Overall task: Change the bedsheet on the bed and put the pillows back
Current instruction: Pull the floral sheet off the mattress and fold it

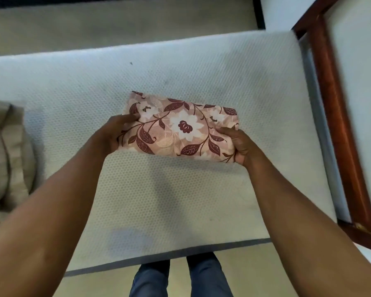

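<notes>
Pink floral bedsheet (folded into a thick bundle) is over the white mattress; our left hand grips its nine o'clock end, our right hand its four o'clock corner, thumbs on top.

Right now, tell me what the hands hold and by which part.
Both hold the folded pink floral bedsheet: the left hand grips its left short end, and the right hand grips its right short end.
</notes>
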